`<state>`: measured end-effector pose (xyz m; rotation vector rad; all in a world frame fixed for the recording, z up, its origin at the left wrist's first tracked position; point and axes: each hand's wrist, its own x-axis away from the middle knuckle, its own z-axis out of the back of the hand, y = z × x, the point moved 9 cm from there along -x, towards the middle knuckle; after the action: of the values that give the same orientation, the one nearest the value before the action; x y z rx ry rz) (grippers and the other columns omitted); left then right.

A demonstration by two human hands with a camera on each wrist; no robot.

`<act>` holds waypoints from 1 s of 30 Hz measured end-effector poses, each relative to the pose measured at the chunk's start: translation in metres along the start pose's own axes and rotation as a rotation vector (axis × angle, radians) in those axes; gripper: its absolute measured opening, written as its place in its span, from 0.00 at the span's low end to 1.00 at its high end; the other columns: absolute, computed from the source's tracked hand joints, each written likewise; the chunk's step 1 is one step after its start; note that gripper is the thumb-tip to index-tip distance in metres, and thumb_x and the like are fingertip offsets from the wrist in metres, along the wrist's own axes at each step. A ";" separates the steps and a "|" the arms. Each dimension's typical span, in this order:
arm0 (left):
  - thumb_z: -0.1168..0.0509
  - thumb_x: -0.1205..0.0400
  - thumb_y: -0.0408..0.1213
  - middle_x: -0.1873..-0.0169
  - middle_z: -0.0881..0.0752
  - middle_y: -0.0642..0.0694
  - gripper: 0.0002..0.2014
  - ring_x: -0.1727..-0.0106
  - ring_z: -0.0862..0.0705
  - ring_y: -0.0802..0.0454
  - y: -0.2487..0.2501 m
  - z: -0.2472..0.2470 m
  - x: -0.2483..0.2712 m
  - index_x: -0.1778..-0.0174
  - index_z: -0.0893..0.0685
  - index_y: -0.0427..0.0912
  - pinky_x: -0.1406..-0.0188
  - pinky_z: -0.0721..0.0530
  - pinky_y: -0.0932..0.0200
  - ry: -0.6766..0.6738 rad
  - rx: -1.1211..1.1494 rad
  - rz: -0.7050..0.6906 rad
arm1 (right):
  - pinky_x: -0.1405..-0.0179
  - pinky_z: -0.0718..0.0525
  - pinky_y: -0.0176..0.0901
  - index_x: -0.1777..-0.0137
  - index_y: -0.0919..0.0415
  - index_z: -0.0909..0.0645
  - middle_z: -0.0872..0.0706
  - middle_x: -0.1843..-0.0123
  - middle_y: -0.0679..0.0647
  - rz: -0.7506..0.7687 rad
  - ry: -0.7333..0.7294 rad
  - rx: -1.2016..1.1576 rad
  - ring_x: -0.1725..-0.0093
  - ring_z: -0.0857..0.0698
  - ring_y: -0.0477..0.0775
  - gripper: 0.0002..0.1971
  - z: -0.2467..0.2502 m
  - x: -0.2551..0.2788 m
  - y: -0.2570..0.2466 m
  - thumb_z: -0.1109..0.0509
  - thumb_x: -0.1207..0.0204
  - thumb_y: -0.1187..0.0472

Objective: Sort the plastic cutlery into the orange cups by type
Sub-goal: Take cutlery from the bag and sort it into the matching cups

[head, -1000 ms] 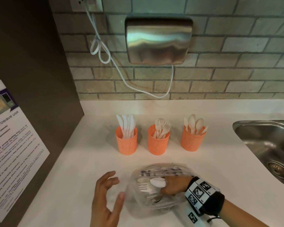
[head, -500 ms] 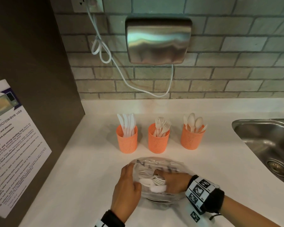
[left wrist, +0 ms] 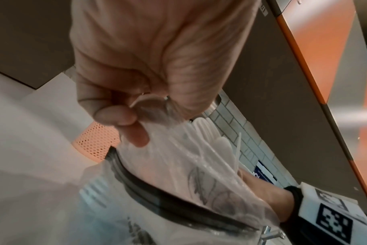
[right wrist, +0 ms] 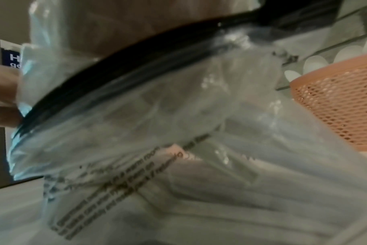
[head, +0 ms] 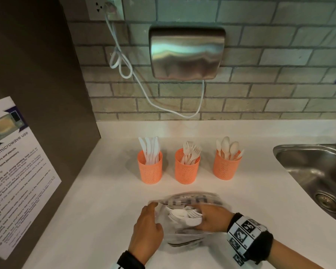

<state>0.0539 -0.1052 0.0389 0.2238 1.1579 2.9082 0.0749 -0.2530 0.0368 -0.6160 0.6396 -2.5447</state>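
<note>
Three orange mesh cups stand in a row: knives [head: 149, 167] left, forks [head: 187, 169] middle, spoons [head: 226, 167] right. In front of them lies a clear plastic bag [head: 194, 199] with white cutlery [head: 182, 214] inside. My left hand [head: 152, 214] pinches the bag's left edge between thumb and fingers; the left wrist view shows the pinch [left wrist: 136, 119] close up. My right hand [head: 204, 217] is inside the bag, fingers curled round a bunch of forks and spoons. In the right wrist view the bag [right wrist: 178, 116] hides my fingers; the spoon cup [right wrist: 335, 107] stands behind.
A steel sink [head: 316, 171] is set into the white counter [head: 105, 200] at the right. A dark cabinet side with a paper notice [head: 14, 171] closes off the left. A metal dryer [head: 186, 53] and a white cord [head: 122, 61] hang on the brick wall.
My left hand has come in from beside the bag, where it was open, and taken hold of the bag's left edge. The right hand stays inside the bag with the cutlery.
</note>
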 end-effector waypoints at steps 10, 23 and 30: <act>0.48 0.20 0.25 0.28 0.31 0.46 0.29 0.27 0.29 0.48 -0.003 -0.005 -0.006 0.22 0.41 0.44 0.32 0.33 0.61 0.007 -0.079 -0.007 | 0.63 0.19 0.44 0.47 0.59 0.22 0.12 0.56 0.54 0.161 0.392 -0.420 0.59 0.14 0.53 0.18 0.040 0.004 -0.008 0.29 0.39 0.60; 0.34 0.23 0.26 0.59 0.11 0.59 0.23 0.60 0.13 0.60 -0.017 0.034 0.015 0.43 0.26 0.60 0.60 0.20 0.78 0.325 0.544 -0.226 | 0.76 0.19 0.38 0.63 0.59 0.23 0.19 0.78 0.48 0.171 1.024 -1.132 0.78 0.20 0.45 0.07 0.101 0.036 0.002 0.32 0.41 0.69; 0.45 0.29 0.51 0.43 0.23 0.60 0.21 0.48 0.22 0.62 -0.096 0.008 0.040 0.39 0.32 0.68 0.41 0.40 0.91 0.354 0.140 -0.216 | 0.81 0.22 0.33 0.74 0.49 0.17 0.21 0.82 0.48 0.166 1.273 -1.243 0.82 0.23 0.44 0.28 0.102 0.112 0.033 0.40 0.28 0.83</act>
<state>0.0101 -0.0278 -0.0156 -0.4079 1.3319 2.7455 0.0478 -0.3697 0.1352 0.8667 2.5316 -1.8084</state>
